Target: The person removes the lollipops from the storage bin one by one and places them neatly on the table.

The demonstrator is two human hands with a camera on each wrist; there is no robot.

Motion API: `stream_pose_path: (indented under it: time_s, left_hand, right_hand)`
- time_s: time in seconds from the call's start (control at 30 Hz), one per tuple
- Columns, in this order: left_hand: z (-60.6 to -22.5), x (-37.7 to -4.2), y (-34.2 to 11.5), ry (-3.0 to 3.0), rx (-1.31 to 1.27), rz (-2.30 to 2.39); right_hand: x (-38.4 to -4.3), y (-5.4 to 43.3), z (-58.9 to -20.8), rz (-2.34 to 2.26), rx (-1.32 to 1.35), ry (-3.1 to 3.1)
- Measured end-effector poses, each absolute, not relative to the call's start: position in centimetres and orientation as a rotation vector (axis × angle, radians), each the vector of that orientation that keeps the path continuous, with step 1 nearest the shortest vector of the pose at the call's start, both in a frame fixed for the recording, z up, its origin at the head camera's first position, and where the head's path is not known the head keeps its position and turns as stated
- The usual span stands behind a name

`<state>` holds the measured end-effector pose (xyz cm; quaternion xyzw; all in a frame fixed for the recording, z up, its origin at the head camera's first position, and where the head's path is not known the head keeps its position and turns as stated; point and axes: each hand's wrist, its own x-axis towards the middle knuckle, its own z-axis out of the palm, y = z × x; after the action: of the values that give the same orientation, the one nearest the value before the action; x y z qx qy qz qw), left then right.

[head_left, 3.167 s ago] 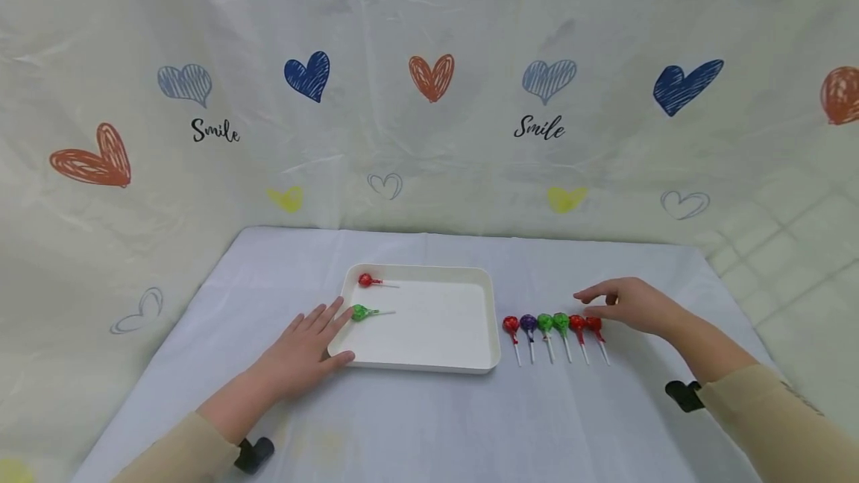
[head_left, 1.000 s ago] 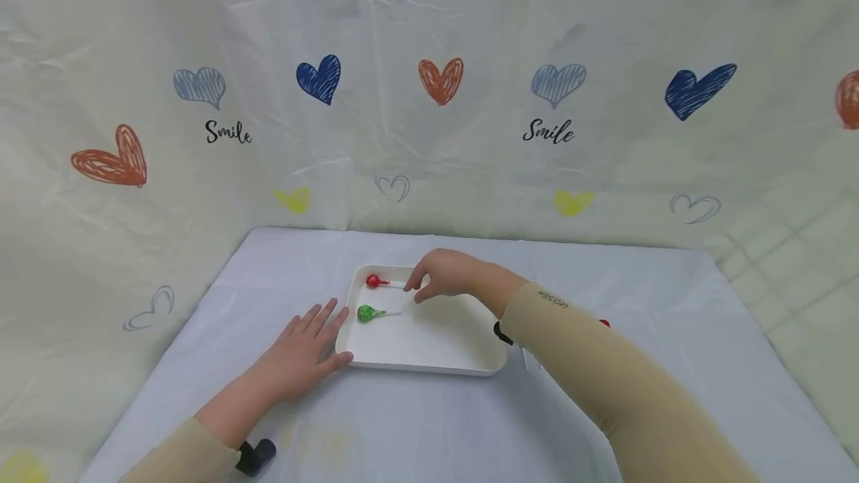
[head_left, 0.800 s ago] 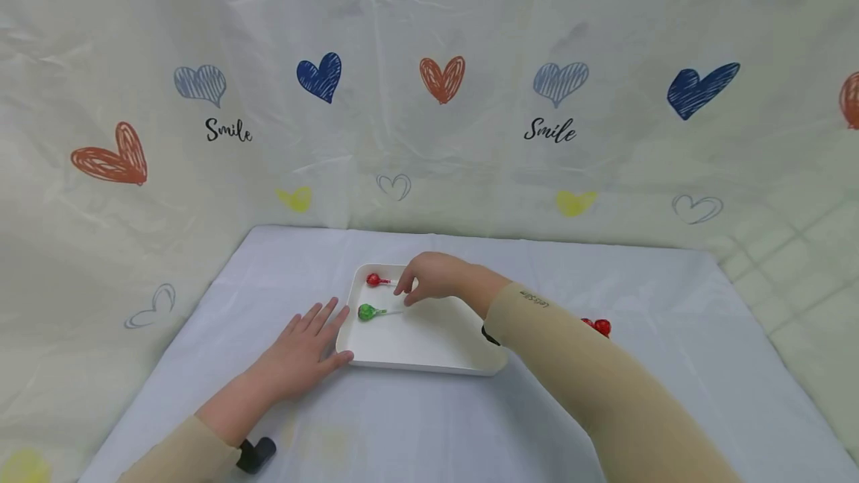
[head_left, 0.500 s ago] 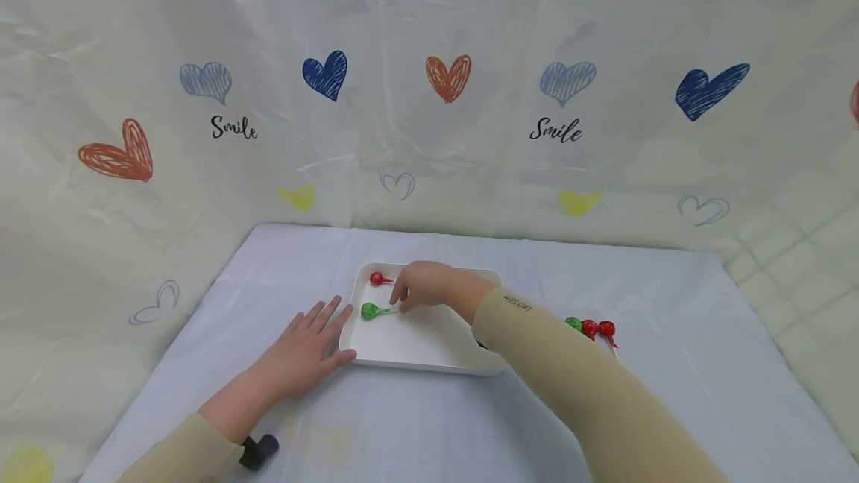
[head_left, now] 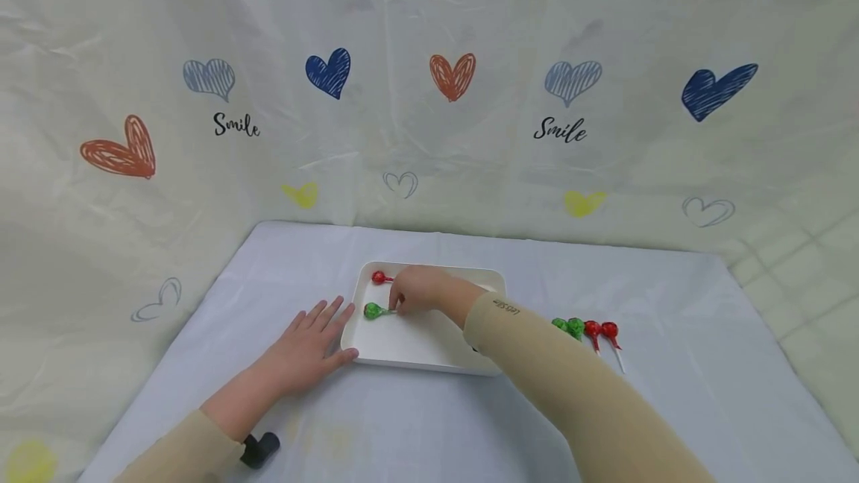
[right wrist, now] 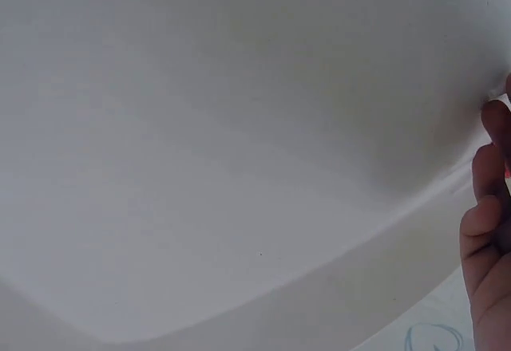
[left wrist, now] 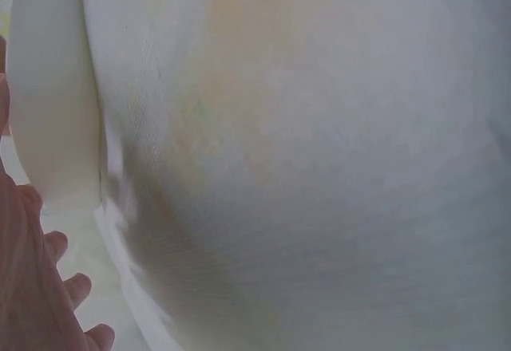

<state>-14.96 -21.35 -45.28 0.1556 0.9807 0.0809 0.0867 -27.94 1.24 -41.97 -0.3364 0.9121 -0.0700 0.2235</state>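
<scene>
A green-wrapped lollipop (head_left: pixel 372 311) lies in the left part of a white tray (head_left: pixel 429 365), its head to the left. My right hand (head_left: pixel 419 289) reaches over the tray from the right and pinches the stick of this lollipop, fingers pointing down. Just behind it is a red lollipop (head_left: pixel 379 277), its stick covered by the hand. My left hand (head_left: pixel 303 352) lies flat with spread fingers, its fingertips and thumb at the tray's left edge. The right wrist view shows curled fingers (right wrist: pixel 483 215) over the tray floor.
To the right of the tray, red lollipops (head_left: pixel 592 329) and green lollipops (head_left: pixel 575 327) lie in a row, partly behind the right sleeve (head_left: pixel 557 379). A white cloth (head_left: pixel 376 431) covers the table. Behind it hangs a curtain (head_left: pixel 496 192) printed with hearts.
My right hand has moved left from the lollipop row to the tray, then down from beside the red lollipop's stick to the green one's. The left hand has stayed at the tray's edge.
</scene>
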Motion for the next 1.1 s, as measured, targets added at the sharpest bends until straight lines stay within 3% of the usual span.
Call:
stream_pose_path:
  time_s: [0.77,1.1]
  left_hand:
    - [-45.1,-14.7,-21.3,2.94,0.502,0.273]
    - [-45.1,-14.7,-21.2,2.92,0.478,0.254]
  right_hand:
    - [-27.8,5.3,-40.7,0.046,-0.858,2.478]
    - [-27.8,6.5,-39.9,-0.058,-0.862,2.474]
